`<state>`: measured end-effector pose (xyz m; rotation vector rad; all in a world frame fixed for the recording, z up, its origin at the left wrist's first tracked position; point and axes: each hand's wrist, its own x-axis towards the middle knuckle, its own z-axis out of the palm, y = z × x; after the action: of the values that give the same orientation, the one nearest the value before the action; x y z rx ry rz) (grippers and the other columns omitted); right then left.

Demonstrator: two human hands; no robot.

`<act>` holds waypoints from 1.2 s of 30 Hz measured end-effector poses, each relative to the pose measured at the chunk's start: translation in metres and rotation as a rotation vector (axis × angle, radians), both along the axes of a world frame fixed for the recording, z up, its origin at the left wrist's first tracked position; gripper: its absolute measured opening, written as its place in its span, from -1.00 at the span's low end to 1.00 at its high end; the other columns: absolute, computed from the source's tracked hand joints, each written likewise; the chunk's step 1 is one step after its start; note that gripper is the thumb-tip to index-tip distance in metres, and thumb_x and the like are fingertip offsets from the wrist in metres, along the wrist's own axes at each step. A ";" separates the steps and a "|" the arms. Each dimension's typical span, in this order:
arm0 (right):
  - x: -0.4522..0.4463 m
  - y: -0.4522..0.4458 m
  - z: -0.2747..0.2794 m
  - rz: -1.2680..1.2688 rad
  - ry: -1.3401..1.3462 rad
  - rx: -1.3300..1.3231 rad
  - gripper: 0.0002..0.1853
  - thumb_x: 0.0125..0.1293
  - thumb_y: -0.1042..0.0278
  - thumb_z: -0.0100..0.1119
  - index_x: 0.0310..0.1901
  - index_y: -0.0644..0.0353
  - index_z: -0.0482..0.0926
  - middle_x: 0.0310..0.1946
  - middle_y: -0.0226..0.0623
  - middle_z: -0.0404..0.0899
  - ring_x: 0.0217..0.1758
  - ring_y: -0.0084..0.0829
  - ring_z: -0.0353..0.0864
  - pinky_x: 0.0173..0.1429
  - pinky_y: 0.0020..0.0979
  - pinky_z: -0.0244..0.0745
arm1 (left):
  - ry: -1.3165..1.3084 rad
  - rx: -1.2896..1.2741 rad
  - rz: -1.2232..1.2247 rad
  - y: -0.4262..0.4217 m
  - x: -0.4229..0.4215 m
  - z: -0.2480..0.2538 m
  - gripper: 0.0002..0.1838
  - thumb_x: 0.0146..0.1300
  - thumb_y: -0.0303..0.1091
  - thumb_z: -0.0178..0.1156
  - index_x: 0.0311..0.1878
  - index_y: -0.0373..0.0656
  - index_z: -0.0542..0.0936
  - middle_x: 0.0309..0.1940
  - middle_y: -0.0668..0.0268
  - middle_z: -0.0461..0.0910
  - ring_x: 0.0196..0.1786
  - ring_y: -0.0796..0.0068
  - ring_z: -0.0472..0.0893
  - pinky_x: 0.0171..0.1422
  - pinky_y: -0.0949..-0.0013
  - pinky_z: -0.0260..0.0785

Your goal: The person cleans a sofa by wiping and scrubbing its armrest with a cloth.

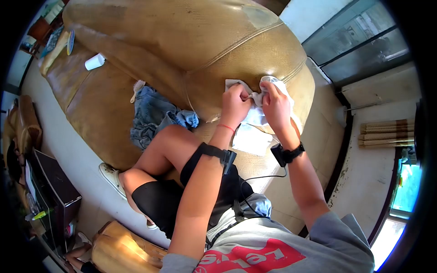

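A white cloth [257,113] lies bunched over the arm of a tan leather sofa [182,36], at the right of the view. My left hand [236,103] is closed on its left part, with the fingers curled in. Close beside it, my right hand [276,105] grips the cloth's right part, and the fabric between the two hands is twisted. A flat white piece [251,139] hangs below the hands; whether it belongs to the same cloth I cannot tell.
Crumpled blue denim [154,113] lies on the seat near my knee, beside a brush [136,90]. Farther left are a white cup [94,62] on its side and a round blue-rimmed object [70,42]. A cable runs from my right wrist. Another person's legs show at the lower left.
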<state>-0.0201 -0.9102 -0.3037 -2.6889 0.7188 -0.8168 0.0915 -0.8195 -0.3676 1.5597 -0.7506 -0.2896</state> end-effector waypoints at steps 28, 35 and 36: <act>-0.074 0.025 -0.055 0.032 -0.041 0.305 -0.73 0.22 0.67 0.31 -0.04 0.27 0.74 -0.32 -0.14 0.75 -0.31 -0.30 0.78 -0.17 -0.31 0.66 | -0.103 0.109 -0.023 0.041 -0.027 -0.038 -0.77 0.04 -0.56 0.46 -0.43 -0.29 0.53 -0.49 0.14 0.61 -0.38 0.22 0.66 -0.24 0.25 0.49; -0.079 0.020 -0.016 -0.225 -0.246 0.425 -0.72 0.39 0.57 0.36 0.11 0.26 0.72 -0.25 -0.27 0.79 -0.22 -0.56 0.76 -0.11 -0.44 0.66 | 0.006 0.000 0.055 0.044 -0.037 0.003 -0.74 0.06 -0.55 0.48 -0.36 -0.31 0.51 -0.40 0.11 0.60 -0.34 0.18 0.67 -0.20 0.22 0.52; -0.072 0.014 -0.008 -0.215 -0.325 0.393 -0.70 0.41 0.56 0.36 0.15 0.25 0.72 -0.27 -0.31 0.78 -0.22 -0.57 0.75 -0.08 -0.45 0.65 | -0.023 -0.036 0.055 0.039 -0.037 0.013 -0.73 0.07 -0.58 0.47 -0.31 -0.30 0.51 -0.35 0.12 0.59 -0.31 0.18 0.67 -0.18 0.21 0.52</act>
<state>-0.0918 -0.8962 -0.3120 -2.0959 0.9789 -1.0109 0.0543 -0.7810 -0.3541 1.5489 -0.7259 -0.2169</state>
